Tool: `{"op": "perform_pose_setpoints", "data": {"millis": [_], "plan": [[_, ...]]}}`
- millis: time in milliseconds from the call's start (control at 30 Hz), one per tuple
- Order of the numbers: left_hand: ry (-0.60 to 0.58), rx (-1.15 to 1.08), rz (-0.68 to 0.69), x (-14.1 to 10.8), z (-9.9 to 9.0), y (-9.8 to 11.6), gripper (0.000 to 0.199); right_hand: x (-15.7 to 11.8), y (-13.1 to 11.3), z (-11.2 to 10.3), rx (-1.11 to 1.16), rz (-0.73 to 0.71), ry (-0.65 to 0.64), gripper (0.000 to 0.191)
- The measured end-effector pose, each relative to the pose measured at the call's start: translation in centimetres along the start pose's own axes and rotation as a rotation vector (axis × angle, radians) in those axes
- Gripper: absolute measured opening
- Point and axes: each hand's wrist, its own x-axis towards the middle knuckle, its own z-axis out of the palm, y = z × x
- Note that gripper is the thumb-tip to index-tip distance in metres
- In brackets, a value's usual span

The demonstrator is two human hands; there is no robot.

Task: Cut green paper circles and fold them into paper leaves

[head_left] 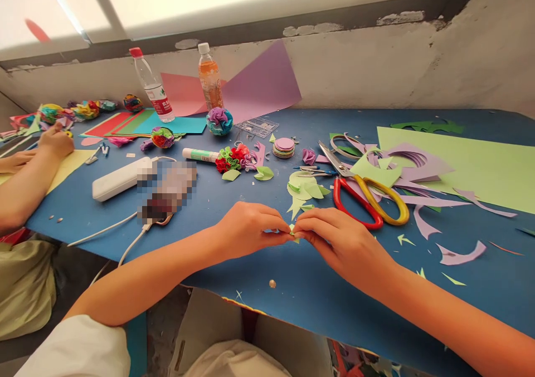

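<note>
Between my fingertips is a small light green paper piece (293, 233), mostly covered by the fingers. My left hand (251, 229) pinches it from the left, while my right hand (334, 238) pinches it from the right. Just beyond them lies a cluster of light green paper cutouts (307, 186). Large scissors (363, 199) with one red and one yellow handle rest to the right of that cluster, blades partly apart. A glue stick (200, 155) lies farther back, against red and green curled paper flowers (232, 158).
Purple paper scraps (418, 168) and a light green sheet (493, 171) spread at right. A white power bank (122, 180) with cables and a blurred phone lie left. Two bottles (155, 90) stand near the wall. Another person's hand (56, 140) works at far left.
</note>
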Motion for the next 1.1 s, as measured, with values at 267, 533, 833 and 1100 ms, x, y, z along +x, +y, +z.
{"op": "perform_pose_setpoints", "data": {"millis": [267,533,833,1100], "plan": [[-0.017,-0.113,-0.113,-0.1,0.5,0.6,0.015,0.1,-0.8,0.7,0.315,0.196,-0.098,0.019],[0.058,-0.592,-0.402,0.8,-0.4,0.8,0.029,0.2,-0.4,-0.5,0.549,0.317,-0.005,0.016],[0.036,-0.785,-0.439,0.9,-1.3,1.0,0.038,0.5,-0.7,0.0,0.674,0.454,0.019,0.012],[0.075,-0.673,-0.350,0.3,-0.6,0.8,0.023,0.5,-0.6,0.2,0.568,0.473,-0.081,0.013]]}}
